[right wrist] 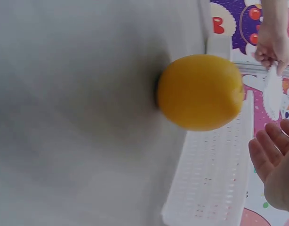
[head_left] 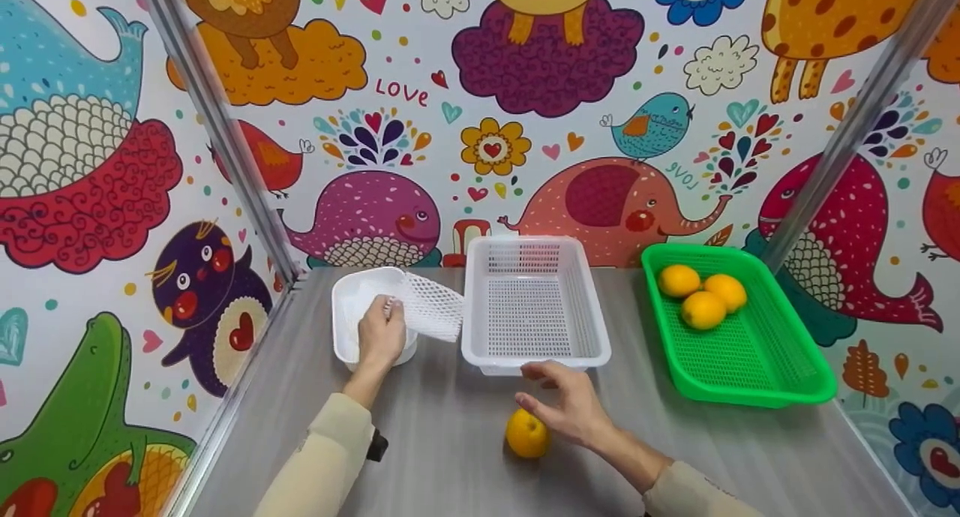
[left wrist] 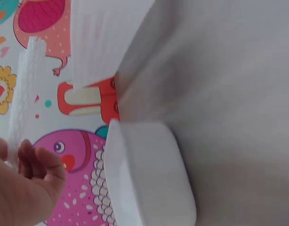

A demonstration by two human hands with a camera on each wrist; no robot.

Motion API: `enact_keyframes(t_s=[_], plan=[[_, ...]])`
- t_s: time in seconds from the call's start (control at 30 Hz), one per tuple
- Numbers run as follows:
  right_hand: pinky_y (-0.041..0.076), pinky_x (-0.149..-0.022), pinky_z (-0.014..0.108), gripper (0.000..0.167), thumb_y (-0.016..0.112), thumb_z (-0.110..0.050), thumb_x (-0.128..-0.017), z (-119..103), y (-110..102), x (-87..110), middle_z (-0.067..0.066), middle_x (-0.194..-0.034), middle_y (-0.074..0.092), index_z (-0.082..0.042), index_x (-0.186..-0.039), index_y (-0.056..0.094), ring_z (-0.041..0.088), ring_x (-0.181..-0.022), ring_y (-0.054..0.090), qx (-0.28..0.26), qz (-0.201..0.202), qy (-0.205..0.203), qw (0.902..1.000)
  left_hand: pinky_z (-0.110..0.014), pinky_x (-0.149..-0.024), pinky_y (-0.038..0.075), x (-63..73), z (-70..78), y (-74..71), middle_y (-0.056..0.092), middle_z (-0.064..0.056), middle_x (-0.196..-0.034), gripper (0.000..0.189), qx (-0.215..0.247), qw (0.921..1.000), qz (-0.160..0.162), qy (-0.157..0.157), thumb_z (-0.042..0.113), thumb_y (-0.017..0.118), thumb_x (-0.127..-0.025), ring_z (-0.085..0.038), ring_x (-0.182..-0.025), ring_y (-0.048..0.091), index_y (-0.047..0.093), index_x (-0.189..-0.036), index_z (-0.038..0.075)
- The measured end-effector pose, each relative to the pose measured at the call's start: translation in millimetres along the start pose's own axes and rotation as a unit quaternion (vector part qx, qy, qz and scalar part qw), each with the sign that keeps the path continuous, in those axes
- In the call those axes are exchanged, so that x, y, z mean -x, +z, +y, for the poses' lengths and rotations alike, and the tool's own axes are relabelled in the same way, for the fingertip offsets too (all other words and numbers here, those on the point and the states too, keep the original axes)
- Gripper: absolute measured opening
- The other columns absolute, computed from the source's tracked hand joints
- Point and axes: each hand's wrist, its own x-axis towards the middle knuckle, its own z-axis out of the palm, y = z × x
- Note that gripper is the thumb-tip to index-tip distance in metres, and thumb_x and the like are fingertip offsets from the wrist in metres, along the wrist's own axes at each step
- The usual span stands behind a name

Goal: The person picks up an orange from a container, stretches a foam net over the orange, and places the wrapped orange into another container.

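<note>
My left hand [head_left: 381,335] pinches a white foam fruit net [head_left: 435,307] between thumb and fingers, over a small white basin [head_left: 345,311]. In the left wrist view the net [left wrist: 26,89] sticks up from the curled fingers, above the basin's rim. A lone orange [head_left: 527,436] rests on the grey table. My right hand [head_left: 571,406] is beside and above it, fingers apart and loosely bent, holding nothing. The right wrist view shows the orange [right wrist: 201,92] close up, with a gap between it and the right hand [right wrist: 281,169].
A white perforated basket [head_left: 600,337] stands at the middle back, just beyond my right hand. To the right, a green basket [head_left: 787,374] contains three oranges [head_left: 703,310]. Patterned panels with metal posts [head_left: 847,134] enclose the table at the back and sides.
</note>
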Motion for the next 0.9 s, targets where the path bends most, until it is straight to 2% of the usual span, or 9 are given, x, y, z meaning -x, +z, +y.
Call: enact_keyframes(t_s=[0.13,0.23,0.33,0.4,0.47,0.57,0.63,0.8,0.9], plan=[[0.069,-0.093,0.049,0.036,0.086,-0.024,-0.1,-9,6,-5.8,0.016,-0.122,0.084,-0.001,-0.126,0.077,0.037,-0.107,0.082,-0.04,0.022,0.033,0.9984,-0.039,-0.079,0.046,14.0,0.3,16.6,0.066,-0.016,-0.09,0.023,0.054,0.9985,-0.007,-0.005,0.018,0.055,-0.112,-0.027,-0.085,0.058,0.068,-0.106,0.0],[0.069,-0.093,0.047,0.034,0.086,-0.019,-0.099,-14,11,-10.5,0.018,-0.12,0.084,0.002,-0.124,0.078,0.037,-0.106,0.083,-0.078,0.042,0.061,0.9942,-0.042,-0.076,0.047,15.0,-23.5,40.2,0.065,-0.013,-0.085,0.025,0.111,0.9936,-0.012,0.012,0.023,0.058,-0.112,-0.028,-0.081,0.059,0.068,-0.102,0.003],[0.07,-0.093,0.039,0.031,0.087,-0.014,-0.098,-18,15,-16.0,0.02,-0.121,0.083,0.003,-0.123,0.079,0.035,-0.106,0.083,-0.117,0.065,0.098,0.9862,-0.037,-0.072,0.048,4.4,-68.7,78.6,0.066,-0.001,-0.082,0.025,0.126,0.9918,-0.016,0.01,0.032,0.06,-0.112,-0.019,-0.078,0.06,0.071,-0.1,0.013],[0.069,-0.093,0.034,0.03,0.087,-0.012,-0.097,-20,17,-19.1,0.02,-0.121,0.083,0.001,-0.122,0.079,0.032,-0.106,0.083,-0.135,0.076,0.119,0.9807,-0.037,-0.069,0.049,19.7,-51.0,76.0,0.067,-0.004,-0.082,0.021,0.138,0.9898,-0.031,-0.016,0.025,0.061,-0.112,-0.02,-0.075,0.061,0.072,-0.103,0.009],[0.068,-0.091,0.029,0.03,0.089,-0.012,-0.096,-20,17,-21.4,0.019,-0.121,0.083,-0.001,-0.123,0.08,0.029,-0.105,0.083,-0.143,0.082,0.136,0.9768,-0.033,-0.062,0.047,21.6,-67.5,91.8,0.065,0.0,-0.078,0.023,0.158,0.9868,-0.036,-0.008,0.028,0.059,-0.113,-0.016,-0.069,0.06,0.071,-0.103,0.011],[0.068,-0.09,0.028,0.032,0.09,-0.014,-0.095,-20,16,-24.0,0.018,-0.12,0.083,-0.002,-0.123,0.08,0.025,-0.104,0.082,-0.152,0.089,0.153,0.9723,-0.033,-0.056,0.05,38.1,-56.8,92.9,0.065,0.0,-0.076,0.021,0.194,0.98,-0.045,0.001,0.026,0.06,-0.113,-0.017,-0.063,0.062,0.072,-0.103,0.012],[0.067,-0.089,0.027,0.034,0.091,-0.013,-0.094,-20,15,-25.5,0.018,-0.117,0.083,-0.001,-0.123,0.08,0.022,-0.102,0.081,-0.161,0.094,0.165,0.9685,-0.032,-0.053,0.049,35.2,-76.4,110.2,0.064,0.004,-0.075,0.025,0.216,0.975,-0.046,0.029,0.034,0.061,-0.114,-0.014,-0.061,0.061,0.072,-0.102,0.015],[0.066,-0.086,0.024,0.032,0.091,-0.011,-0.092,-19,14,-26.8,0.018,-0.108,0.083,0.001,-0.12,0.081,0.015,-0.094,0.077,-0.177,0.108,0.184,0.9607,-0.027,-0.055,0.049,72.5,-16.3,83.6,0.064,-0.006,-0.075,0.025,0.241,0.968,-0.066,0.018,0.018,0.059,-0.112,-0.014,-0.062,0.06,0.068,-0.107,-0.005],[0.064,-0.083,0.022,0.03,0.091,-0.01,-0.092,-17,13,-26.7,0.017,-0.104,0.082,0.002,-0.118,0.081,0.011,-0.09,0.074,-0.174,0.117,0.192,0.9587,-0.023,-0.058,0.049,92.9,16.4,68.9,0.065,-0.01,-0.078,0.02,0.211,0.9746,-0.073,-0.019,0.009,0.059,-0.11,-0.012,-0.065,0.059,0.066,-0.11,-0.01]])
